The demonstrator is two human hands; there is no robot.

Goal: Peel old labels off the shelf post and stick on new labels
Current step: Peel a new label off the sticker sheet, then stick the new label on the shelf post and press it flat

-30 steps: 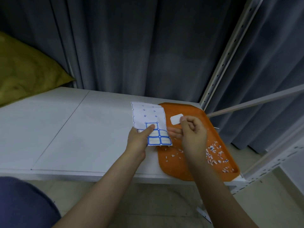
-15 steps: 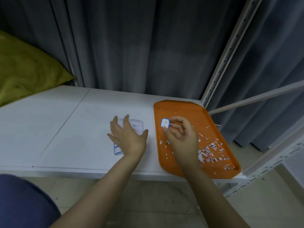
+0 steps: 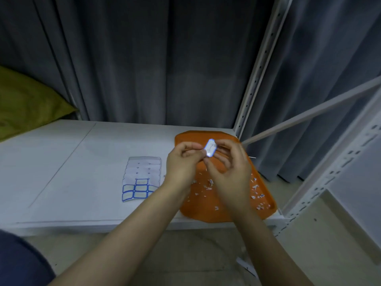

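A small white label with a blue border (image 3: 210, 148) is held up above the orange tray (image 3: 228, 213). My left hand (image 3: 182, 162) pinches its left edge and my right hand (image 3: 228, 166) holds it from the right and below. The label sheet (image 3: 142, 178), with a few blue-bordered labels left at its near end, lies flat on the white shelf board (image 3: 72, 172) to the left of my hands. The perforated white shelf post (image 3: 259, 65) rises behind the tray's far right corner.
Several torn label scraps (image 3: 257, 195) lie in the tray. A green cushion (image 3: 26, 104) sits at the far left. Grey curtains hang behind. A second perforated post (image 3: 329, 178) and a slanted brace (image 3: 309, 114) stand to the right, and the floor shows below.
My left hand left the label sheet on the shelf and came over to the label. Both hands now hold the label, raised a little above the tray.
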